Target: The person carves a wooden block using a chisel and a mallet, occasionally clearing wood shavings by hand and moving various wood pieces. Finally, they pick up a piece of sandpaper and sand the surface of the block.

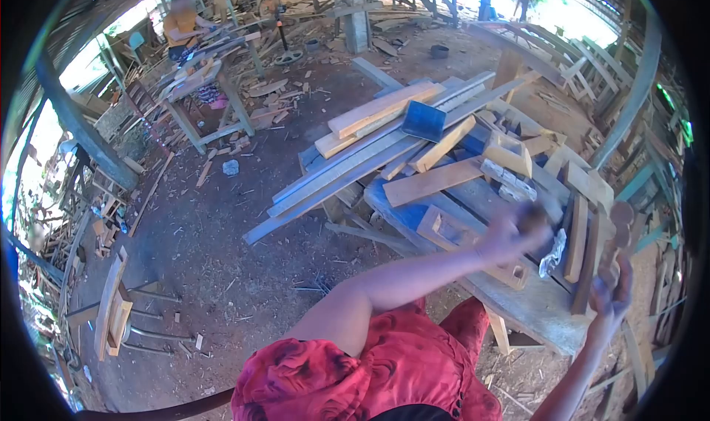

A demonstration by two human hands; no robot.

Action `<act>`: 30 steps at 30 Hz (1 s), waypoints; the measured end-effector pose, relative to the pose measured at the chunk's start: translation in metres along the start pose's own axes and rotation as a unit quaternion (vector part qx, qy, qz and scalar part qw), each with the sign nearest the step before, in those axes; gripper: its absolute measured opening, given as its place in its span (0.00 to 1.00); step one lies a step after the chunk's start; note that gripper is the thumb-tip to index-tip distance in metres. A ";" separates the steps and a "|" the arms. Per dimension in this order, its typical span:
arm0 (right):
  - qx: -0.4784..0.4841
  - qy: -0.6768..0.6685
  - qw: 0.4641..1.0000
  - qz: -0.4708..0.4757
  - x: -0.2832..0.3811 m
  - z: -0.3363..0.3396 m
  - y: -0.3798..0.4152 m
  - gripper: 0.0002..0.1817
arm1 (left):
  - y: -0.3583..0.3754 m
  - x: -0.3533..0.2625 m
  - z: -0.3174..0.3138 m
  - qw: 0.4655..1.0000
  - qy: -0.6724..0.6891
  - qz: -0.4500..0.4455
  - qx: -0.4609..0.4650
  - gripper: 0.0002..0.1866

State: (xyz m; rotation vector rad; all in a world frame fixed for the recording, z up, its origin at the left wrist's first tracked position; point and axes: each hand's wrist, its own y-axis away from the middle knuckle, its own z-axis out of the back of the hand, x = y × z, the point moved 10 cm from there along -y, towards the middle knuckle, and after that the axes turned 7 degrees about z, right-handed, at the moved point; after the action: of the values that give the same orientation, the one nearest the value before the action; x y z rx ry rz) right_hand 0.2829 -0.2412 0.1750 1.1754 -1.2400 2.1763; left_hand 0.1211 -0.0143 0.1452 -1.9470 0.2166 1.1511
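My left hand (pixel 504 237) reaches over the workbench (pixel 532 310), its fingers closed around a dark, rounded object (pixel 534 217) that motion smears too much to name. At the right, my right hand (pixel 611 297) grips the lower end of a turned wooden piece (pixel 621 232) with rounded, bead-like sections, held upright beside the bench edge. A crumpled silvery wrapper (pixel 553 254) lies near my left hand. Below that hand rests a wooden block with a slot (pixel 447 232). Curved wooden strips (pixel 576 242) lie between my two hands.
Long planks (pixel 377 169) stick out past the bench's left side, with a blue tray (pixel 424 120) on top. A wooden stool (pixel 117 310) stands at lower left. Another person (pixel 185 29) works at a far table (pixel 194 88). Wood scraps litter the dirt floor (pixel 222 236).
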 end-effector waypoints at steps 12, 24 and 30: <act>0.076 0.465 0.881 0.053 -0.060 -0.046 0.032 0.31 | 0.023 -0.046 0.079 0.971 -0.212 0.115 0.004 0.11; -0.030 0.214 0.975 -0.052 -0.066 -0.037 0.008 0.24 | 0.116 0.004 -0.005 0.854 -0.364 0.105 0.358 0.23; 0.015 0.329 0.941 -0.071 -0.124 -0.078 -0.037 0.25 | 0.122 -0.001 -0.008 0.817 -0.412 0.129 0.383 0.23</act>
State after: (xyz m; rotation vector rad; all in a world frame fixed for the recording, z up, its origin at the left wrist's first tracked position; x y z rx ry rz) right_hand 0.3423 -0.1462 0.0738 0.4423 -0.8008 2.2040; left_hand 0.0618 -0.0978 0.0777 -0.6278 0.3991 1.6486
